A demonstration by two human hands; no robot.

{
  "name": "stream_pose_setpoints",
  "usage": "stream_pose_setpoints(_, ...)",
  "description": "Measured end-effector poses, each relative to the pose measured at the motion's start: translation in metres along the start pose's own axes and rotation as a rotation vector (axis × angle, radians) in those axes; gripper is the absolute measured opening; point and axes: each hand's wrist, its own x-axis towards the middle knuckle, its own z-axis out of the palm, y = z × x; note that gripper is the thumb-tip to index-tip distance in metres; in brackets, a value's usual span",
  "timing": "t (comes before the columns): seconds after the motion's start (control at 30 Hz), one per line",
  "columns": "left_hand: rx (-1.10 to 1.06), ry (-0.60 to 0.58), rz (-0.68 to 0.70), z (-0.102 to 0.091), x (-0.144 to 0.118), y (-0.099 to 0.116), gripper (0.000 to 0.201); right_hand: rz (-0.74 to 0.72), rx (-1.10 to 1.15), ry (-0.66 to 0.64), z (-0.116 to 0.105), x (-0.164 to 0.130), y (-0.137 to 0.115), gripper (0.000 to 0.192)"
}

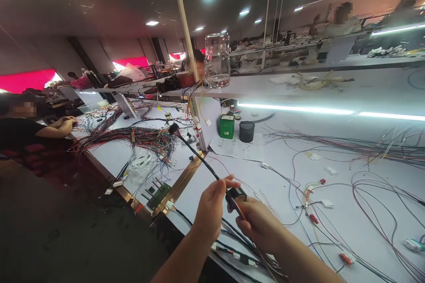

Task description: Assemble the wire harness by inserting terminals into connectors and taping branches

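Observation:
A black-wrapped wire harness (201, 157) runs from a dark connector (173, 128) down to my hands, where loose orange and black wires come out of it. My left hand (212, 205) pinches the harness near the end of its black wrap. Around a roll of black tape (237, 193) the fingers of my right hand (260, 225) are closed, right beside my left fingertips. Whether a strip of tape joins the roll to the harness is hard to see. Below my hands lie more black cables with white connectors (236, 255).
To the left, a large wire bundle (133, 139) lies near a clear plastic bag (141, 163) and a green pin board (158, 194). A green box (226, 126) and a black cup (246, 131) stand behind. A glass jar (217, 59) sits on the shelf. A co-worker (36, 128) works at left.

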Motion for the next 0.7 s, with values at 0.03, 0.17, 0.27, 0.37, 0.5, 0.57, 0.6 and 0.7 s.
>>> stream_pose_setpoints(0.03, 0.050, -0.027, 0.017, -0.004, 0.001, 0.003, 0.036, 0.057, -0.030, -0.050, -0.001, 0.000, 0.002, 0.017)
stream_pose_setpoints(0.17, 0.057, -0.018, 0.025, -0.026, 0.011, 0.014, 0.033, 0.085, -0.202, -0.180, -0.021, -0.011, 0.015, 0.038)
stream_pose_setpoints(0.27, -0.006, 0.110, 0.068, -0.033, 0.016, 0.015, 0.030, 0.002, -0.429, -0.247, -0.051, -0.027, 0.027, 0.054)
stream_pose_setpoints(0.37, -0.011, 0.118, 0.086, -0.029, 0.015, 0.011, 0.032, -0.029, -0.687, -0.284, -0.082, -0.039, 0.036, 0.047)
stream_pose_setpoints(0.5, 0.145, 0.044, 0.127, -0.023, 0.014, 0.020, 0.033, -0.148, -1.045, -0.156, -0.096, -0.039, 0.037, 0.023)
stream_pose_setpoints(0.57, 0.279, -0.013, 0.200, -0.023, 0.014, 0.032, 0.031, -0.213, -1.143, -0.081, -0.083, -0.035, 0.029, 0.023)
stream_pose_setpoints(0.6, 0.348, -0.036, 0.241, -0.022, 0.014, 0.039, 0.030, -0.255, -1.148, -0.059, -0.072, -0.033, 0.023, 0.027)
stream_pose_setpoints(0.7, 0.493, -0.057, 0.320, -0.019, 0.012, 0.054, 0.027, -0.426, -1.035, 0.039, -0.029, -0.029, 0.004, 0.044)
